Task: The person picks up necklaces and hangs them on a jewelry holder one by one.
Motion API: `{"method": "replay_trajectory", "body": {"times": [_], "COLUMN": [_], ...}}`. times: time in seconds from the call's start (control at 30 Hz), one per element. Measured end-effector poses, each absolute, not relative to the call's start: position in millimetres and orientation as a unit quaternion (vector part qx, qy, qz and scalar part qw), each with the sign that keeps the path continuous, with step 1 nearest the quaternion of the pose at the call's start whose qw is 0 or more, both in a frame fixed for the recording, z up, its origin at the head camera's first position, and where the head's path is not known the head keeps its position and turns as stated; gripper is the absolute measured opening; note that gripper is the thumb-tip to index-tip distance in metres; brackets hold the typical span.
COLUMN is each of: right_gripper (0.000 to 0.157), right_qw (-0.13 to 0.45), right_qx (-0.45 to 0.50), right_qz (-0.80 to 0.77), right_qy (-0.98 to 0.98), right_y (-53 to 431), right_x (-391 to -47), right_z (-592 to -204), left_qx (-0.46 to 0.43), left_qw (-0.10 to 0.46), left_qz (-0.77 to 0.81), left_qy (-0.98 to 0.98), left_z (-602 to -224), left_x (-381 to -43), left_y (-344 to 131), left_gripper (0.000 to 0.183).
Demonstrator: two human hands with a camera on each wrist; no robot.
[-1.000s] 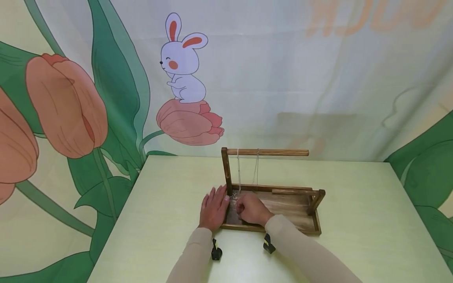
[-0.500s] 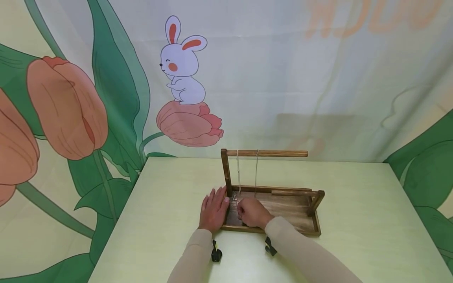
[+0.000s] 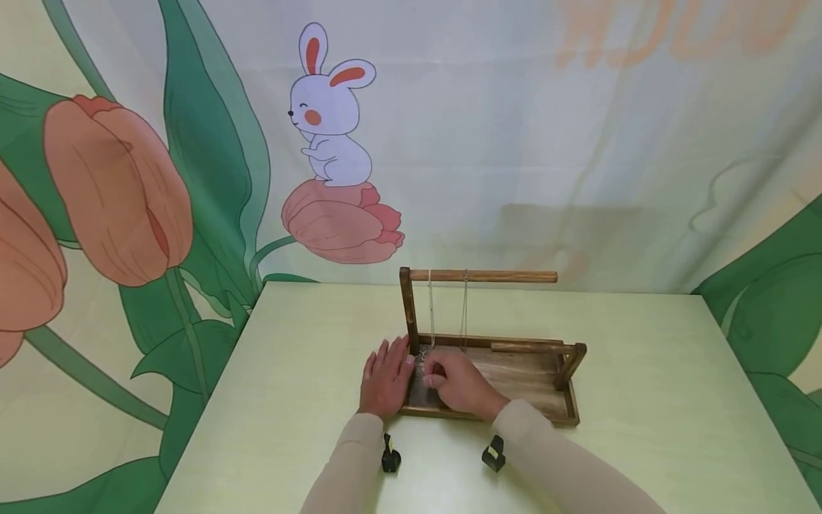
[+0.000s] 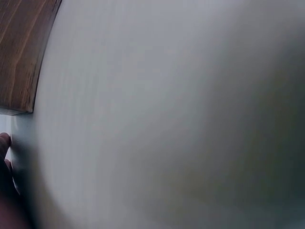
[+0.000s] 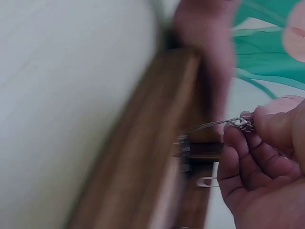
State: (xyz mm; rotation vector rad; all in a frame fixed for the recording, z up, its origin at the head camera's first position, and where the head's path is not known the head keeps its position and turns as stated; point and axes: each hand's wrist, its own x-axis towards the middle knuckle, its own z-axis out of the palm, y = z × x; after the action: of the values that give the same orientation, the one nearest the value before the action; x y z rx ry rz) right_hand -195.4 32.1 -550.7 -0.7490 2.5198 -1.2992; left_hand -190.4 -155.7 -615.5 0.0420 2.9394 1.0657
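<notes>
A brown wooden jewelry stand has a shallow tray (image 3: 514,378) with a raised bar (image 3: 514,276) over its back. My left hand (image 3: 384,382) lies with straight fingers along the tray's left end. In the left wrist view only a dark wooden corner (image 4: 19,57) and a few fingertips show. Over the tray's left part, my right hand (image 3: 465,385) pinches a silver chain (image 5: 205,126) at its clasp (image 5: 238,124) between thumb and forefinger. The chain runs taut from the fingertips toward the wood. More silver chain (image 3: 423,354) lies at the tray's left end.
Two thin chains hang from the raised bar, a pale one (image 3: 432,307) at left and another (image 3: 464,307) beside it. A lower wooden arm (image 3: 533,348) stands at the tray's right. The pale table (image 3: 308,335) meets a printed curtain (image 3: 462,143) behind.
My right hand has lifted and turned slightly, so a pinch of thumb and forefinger now shows where it looked like a fist. The left hand keeps its place.
</notes>
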Motion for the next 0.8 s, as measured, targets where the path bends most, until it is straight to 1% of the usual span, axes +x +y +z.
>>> {"method": "replay_trajectory", "body": {"times": [0.1,0.27,0.47,0.8], "right_gripper": [0.014,0.004,0.012,0.008], "right_qw": [0.095,0.102,0.117,0.087], "right_qx": [-0.239,-0.215,-0.211,-0.215], "right_qz": [-0.483,-0.521,-0.523,-0.503], "right_qy": [0.837,0.820,0.818,0.833], "right_y": [34,38,40,45], "right_x": [-195,-196,-195,-193], "right_z": [-535,-505,-471,-440], "left_qx": [0.011,0.009,0.004,0.008], "left_qw": [0.013,0.008,0.011,0.013], "left_qz": [0.334,0.340,0.340,0.343], "left_qy": [0.943,0.940,0.940,0.939], "left_z": [-617,-619,-619,-615], "left_x": [-191,-192,-192,-193], "left_y": [-156,-155,-156,-155], "left_gripper": [0.057,0.057,0.057,0.057]}}
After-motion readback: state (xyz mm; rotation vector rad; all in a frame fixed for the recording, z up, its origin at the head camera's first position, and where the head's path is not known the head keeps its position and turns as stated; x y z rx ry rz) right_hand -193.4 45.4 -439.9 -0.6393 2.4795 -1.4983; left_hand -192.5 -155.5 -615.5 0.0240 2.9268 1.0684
